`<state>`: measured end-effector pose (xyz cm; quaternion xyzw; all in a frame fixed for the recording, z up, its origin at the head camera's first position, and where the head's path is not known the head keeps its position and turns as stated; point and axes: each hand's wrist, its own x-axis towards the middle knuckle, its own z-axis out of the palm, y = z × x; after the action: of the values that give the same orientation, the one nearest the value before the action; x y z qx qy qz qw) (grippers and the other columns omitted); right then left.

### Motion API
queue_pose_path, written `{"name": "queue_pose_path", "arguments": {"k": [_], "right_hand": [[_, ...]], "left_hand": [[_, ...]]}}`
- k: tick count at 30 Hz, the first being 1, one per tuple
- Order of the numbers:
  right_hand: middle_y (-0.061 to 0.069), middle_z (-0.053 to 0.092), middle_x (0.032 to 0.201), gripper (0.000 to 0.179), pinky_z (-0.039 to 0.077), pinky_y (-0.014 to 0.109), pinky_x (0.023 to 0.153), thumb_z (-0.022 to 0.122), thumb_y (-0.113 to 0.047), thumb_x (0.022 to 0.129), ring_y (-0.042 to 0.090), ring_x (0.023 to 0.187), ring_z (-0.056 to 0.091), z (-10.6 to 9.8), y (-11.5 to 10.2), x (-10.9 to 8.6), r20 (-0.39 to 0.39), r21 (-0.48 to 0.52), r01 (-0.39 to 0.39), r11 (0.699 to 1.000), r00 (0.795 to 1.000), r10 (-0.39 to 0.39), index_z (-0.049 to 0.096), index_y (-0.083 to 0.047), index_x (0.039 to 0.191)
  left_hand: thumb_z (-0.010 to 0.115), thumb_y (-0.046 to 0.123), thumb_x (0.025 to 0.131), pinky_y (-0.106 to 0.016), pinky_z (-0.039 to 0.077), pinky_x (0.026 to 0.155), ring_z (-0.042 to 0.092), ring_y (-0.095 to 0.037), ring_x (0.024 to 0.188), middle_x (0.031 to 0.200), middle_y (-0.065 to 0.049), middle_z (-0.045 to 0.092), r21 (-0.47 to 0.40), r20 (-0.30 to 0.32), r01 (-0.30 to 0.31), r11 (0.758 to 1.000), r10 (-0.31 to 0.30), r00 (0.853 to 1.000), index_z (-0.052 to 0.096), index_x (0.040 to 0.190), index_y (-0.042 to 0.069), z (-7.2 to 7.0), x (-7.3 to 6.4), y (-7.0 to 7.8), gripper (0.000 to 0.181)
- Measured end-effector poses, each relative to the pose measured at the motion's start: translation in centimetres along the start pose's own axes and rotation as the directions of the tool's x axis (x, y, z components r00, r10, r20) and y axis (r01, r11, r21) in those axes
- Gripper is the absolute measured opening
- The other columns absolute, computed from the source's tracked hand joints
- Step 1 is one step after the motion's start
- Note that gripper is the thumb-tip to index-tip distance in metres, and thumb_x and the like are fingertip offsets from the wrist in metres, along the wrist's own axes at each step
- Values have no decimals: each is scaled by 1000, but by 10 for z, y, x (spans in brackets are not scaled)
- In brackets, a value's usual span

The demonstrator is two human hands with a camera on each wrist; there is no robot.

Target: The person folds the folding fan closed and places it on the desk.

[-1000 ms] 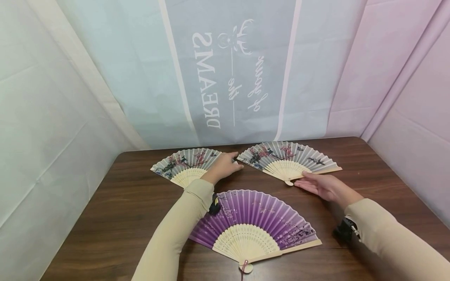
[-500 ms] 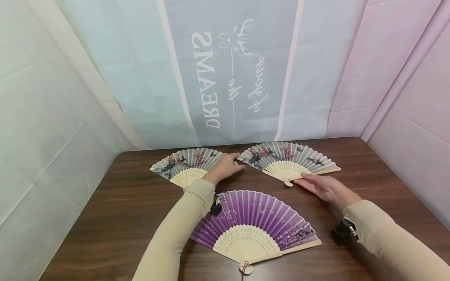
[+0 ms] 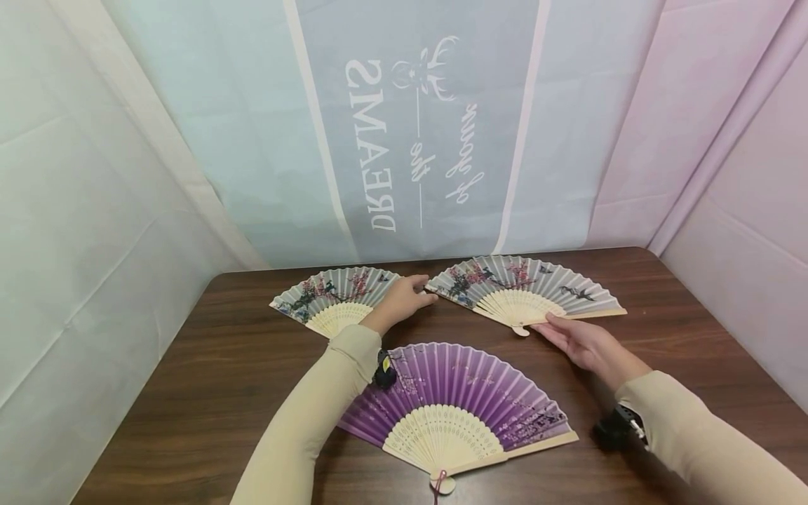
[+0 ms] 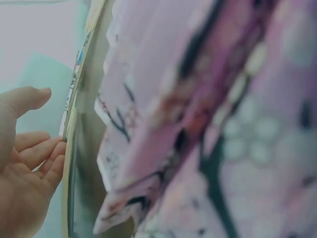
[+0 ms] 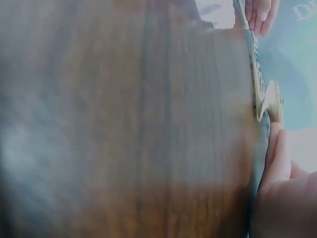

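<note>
In the head view, a pale grey folding fan (image 3: 527,280) with painted blossoms and birds lies spread at the back right of the table. My right hand (image 3: 587,344) pinches its right guard stick near the pivot, thumb above and fingers beneath; the right wrist view shows that hand (image 5: 285,178) against the ribs. My left hand (image 3: 404,301) lies at the fan's left corner, its fingertips touching the edge. From the left wrist view, the left thumb is raised, apart from the fan. A similar grey fan (image 3: 328,294) sits under and beyond my left forearm, partly covered.
A purple folding fan (image 3: 454,393) with pale ribs and a red cord lies spread at the front, partly under my left sleeve. The dark wooden table (image 3: 208,393) ends at a hanging cloth backdrop (image 3: 404,140) with mirrored lettering.
My right hand has shifted slightly right and down with the right guard stick, and the back-right fan is spread a little wider. My left hand has stayed nearly still.
</note>
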<state>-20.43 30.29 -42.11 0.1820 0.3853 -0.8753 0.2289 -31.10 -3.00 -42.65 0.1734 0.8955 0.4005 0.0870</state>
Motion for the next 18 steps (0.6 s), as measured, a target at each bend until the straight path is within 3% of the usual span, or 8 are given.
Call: {"name": "queue_pose_path", "arguments": {"k": [5,11,18], "right_hand": [[19,74,81,26,63,23,84,45,0,103,24,77,76,2,3,-5,-16,69,15,998,1000,-14,63,-3,84],[22,74,81,24,64,25,84,47,0,101,26,77,76,11,8,-11,-33,146,27,989,999,-23,63,-1,84],[19,74,81,24,64,23,82,49,0,101,25,76,76,21,17,-18,-60,163,53,985,997,-43,65,-3,82]], "left_hand": [[69,26,94,-42,49,113,57,-30,130,141,-16,59,-100,-13,27,995,-28,1000,52,142,1,-6,-7,3,57],[68,25,94,-43,52,109,60,-31,125,133,-18,64,-151,-61,55,987,-65,996,56,137,-2,-10,-17,5,51],[69,20,93,-41,53,108,61,-31,124,129,-17,67,-268,-131,102,958,-141,981,62,130,-3,-15,-29,7,44]]}}
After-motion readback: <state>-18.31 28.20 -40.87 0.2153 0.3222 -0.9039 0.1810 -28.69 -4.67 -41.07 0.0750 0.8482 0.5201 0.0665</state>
